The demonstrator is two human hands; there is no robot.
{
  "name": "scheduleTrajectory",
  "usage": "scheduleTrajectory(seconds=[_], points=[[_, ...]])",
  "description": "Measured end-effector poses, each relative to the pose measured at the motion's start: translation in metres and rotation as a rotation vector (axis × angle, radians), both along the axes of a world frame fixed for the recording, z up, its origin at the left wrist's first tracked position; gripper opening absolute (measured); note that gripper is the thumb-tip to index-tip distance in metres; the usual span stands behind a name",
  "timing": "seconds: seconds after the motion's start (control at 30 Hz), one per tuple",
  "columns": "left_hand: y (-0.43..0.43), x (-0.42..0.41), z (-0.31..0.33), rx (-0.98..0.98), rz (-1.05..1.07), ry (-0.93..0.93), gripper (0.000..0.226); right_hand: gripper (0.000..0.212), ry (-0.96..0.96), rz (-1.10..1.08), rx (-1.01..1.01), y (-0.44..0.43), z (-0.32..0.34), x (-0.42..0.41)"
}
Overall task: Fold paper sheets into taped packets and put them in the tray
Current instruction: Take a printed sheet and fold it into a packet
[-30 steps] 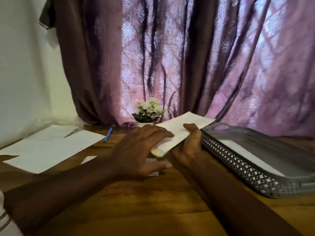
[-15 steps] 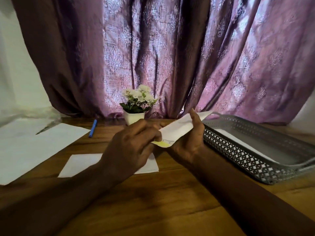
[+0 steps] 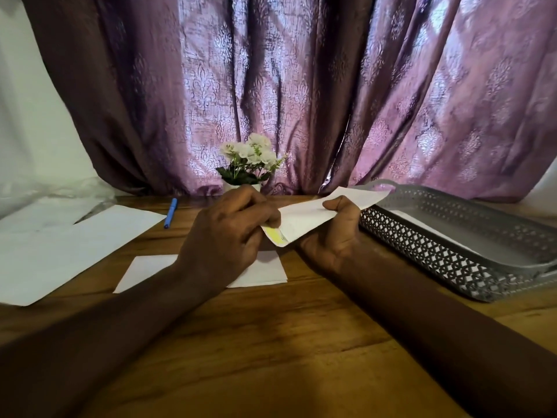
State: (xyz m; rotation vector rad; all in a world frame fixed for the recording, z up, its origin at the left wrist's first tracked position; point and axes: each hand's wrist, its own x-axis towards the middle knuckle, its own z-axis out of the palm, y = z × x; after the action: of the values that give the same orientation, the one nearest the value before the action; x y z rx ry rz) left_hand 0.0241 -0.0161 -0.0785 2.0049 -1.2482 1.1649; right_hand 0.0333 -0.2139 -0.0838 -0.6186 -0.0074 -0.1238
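Being thin folded paper, the packet (image 3: 304, 220) is judged light, limp and easily creased, best taken by its edges. It is held above the tabletop (image 3: 301, 342), just left of the tray (image 3: 422, 248): the left grip (image 3: 226, 236) is pinched on its near, yellow-taped end, the right grip (image 3: 334, 236) clamped round its middle. Counted: one packet in hand, one white piece (image 3: 416, 221) in the tray, one folded sheet (image 3: 144, 270) below, two flat sheets (image 3: 90, 236) at left.
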Motion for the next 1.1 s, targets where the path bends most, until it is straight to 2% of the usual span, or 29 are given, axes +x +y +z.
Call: scheduleTrajectory(seconds=[0.23,0.4,0.53,0.67,0.77,0.83,0.9,1.03,1.1], points=[[0.0,-0.002,0.003,-0.02,0.002,-0.039,0.037,0.113,-0.004,-0.023,0.011,0.003,0.003,-0.001],[0.003,0.0,0.003,-0.039,0.025,-0.001,0.021,0.108,0.058,-0.087,0.001,0.004,0.008,-0.009],[0.005,0.001,0.002,-0.004,0.052,-0.057,0.011,0.105,0.109,-0.157,-0.005,0.007,0.011,-0.013],[0.007,0.004,0.0,0.089,0.027,-0.083,0.022,0.095,0.122,-0.159,0.008,0.008,0.013,-0.016],[0.008,0.005,0.0,0.121,0.028,-0.113,0.028,0.101,0.114,-0.129,0.053,0.007,0.014,-0.014],[0.007,0.003,0.001,0.069,0.03,-0.088,0.023,0.104,0.112,-0.115,0.07,0.008,0.014,-0.013],[0.006,0.002,0.002,-0.006,0.049,-0.047,0.017,0.097,0.119,-0.102,0.049,0.012,0.013,-0.015],[0.008,0.006,0.001,-0.067,0.102,-0.006,0.014,0.061,0.132,-0.116,-0.002,0.016,0.012,-0.017],[0.009,0.009,0.0,-0.073,0.104,-0.003,0.012,0.057,0.128,-0.109,-0.013,0.015,0.011,-0.017]])
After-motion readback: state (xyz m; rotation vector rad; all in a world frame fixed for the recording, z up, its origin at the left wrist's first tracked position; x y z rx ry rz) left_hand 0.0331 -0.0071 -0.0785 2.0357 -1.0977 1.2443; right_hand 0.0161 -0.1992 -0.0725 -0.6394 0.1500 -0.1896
